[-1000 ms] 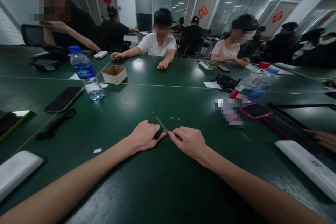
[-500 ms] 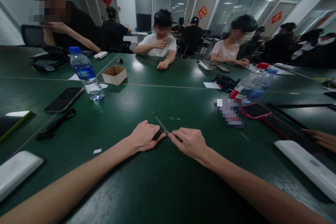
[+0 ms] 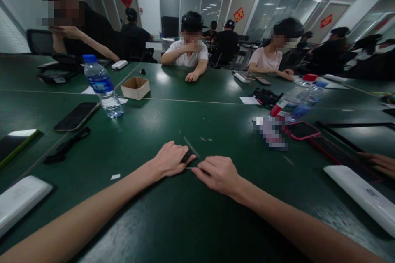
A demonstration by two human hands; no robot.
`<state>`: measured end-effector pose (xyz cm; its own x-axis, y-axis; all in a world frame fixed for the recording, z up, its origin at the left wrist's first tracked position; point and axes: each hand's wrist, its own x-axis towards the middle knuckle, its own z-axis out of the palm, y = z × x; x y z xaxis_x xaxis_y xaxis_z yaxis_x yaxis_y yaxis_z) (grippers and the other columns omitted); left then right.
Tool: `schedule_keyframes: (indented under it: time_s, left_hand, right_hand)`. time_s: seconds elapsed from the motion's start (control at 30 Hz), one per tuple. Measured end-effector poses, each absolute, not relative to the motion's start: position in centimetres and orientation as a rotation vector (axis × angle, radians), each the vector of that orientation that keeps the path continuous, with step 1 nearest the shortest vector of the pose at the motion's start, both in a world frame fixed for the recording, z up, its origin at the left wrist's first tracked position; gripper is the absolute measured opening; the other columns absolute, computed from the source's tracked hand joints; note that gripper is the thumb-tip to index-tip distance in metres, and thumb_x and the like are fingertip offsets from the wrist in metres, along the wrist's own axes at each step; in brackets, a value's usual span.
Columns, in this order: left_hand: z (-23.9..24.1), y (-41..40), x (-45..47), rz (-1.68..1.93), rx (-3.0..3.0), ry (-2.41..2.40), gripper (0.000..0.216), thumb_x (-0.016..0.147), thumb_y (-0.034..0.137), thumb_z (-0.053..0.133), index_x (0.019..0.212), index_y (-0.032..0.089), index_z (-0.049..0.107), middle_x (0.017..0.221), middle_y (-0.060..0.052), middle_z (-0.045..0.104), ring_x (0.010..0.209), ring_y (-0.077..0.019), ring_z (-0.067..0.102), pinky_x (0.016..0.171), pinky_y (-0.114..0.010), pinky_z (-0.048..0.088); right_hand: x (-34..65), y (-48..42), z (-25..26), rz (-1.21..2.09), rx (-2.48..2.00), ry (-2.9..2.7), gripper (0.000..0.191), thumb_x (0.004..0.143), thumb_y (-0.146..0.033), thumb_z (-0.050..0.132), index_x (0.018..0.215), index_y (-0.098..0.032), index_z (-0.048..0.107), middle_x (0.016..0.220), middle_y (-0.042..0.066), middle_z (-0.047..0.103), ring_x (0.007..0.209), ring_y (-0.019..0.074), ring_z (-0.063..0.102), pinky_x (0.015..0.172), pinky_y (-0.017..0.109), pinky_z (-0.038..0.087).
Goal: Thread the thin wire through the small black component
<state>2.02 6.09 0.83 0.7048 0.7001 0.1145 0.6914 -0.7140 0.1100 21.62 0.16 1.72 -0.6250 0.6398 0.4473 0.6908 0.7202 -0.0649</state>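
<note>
Both my hands rest close together on the green table (image 3: 191, 213). My left hand (image 3: 169, 159) is closed, pinching a small black object (image 3: 186, 157) between thumb and fingers. My right hand (image 3: 217, 174) is closed too, its fingertips pinched on a thin pale strip (image 3: 189, 167) that reaches toward the left hand. What the strip is, I cannot make out. A longer thin strip (image 3: 191, 146) and a few small bits (image 3: 206, 139) lie on the table just beyond my hands.
A water bottle (image 3: 102, 86), a phone (image 3: 76, 116), a black strap (image 3: 65, 146) and a cardboard box (image 3: 135, 87) lie left. White cases lie at the near left (image 3: 18, 199) and right (image 3: 361, 193). Bottles (image 3: 296, 100) and a pink phone (image 3: 304, 130) sit right. Several people sit across.
My right hand has slid toward me and slightly left, fingertips now lower than the left hand's. The left hand stays put. The person opposite raised a hand to the face.
</note>
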Motion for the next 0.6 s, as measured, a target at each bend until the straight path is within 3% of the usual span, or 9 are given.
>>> schedule_keyframes:
  time_s: [0.23, 0.6]
  left_hand:
    - [1.05, 5.84, 2.04, 0.276, 2.845, 1.151, 0.045, 0.097, 0.048, 0.029, 0.079, 0.016, 0.055, 0.076, -0.008, 0.067, 0.07, -0.0238, 0.064, 0.071, -0.038, 0.042]
    - [1.21, 5.87, 1.97, 0.279, 2.828, 1.154, 0.043, 0.096, 0.047, 0.031, 0.079, 0.016, 0.055, 0.076, -0.008, 0.066, 0.068, -0.023, 0.063, 0.07, -0.037, 0.042]
  right_hand:
    - [22.55, 1.43, 1.72, -0.107, -1.377, -2.375, 0.04, 0.096, -0.041, 0.04, 0.079, -0.016, 0.068, 0.069, 0.001, 0.063, 0.053, 0.0068, 0.049, 0.051, 0.02, 0.031]
    - [22.38, 1.23, 1.96, -0.076, -1.441, -2.383, 0.041, 0.097, -0.041, 0.039, 0.081, -0.017, 0.067, 0.067, 0.0, 0.061, 0.054, 0.0066, 0.047, 0.051, 0.02, 0.03]
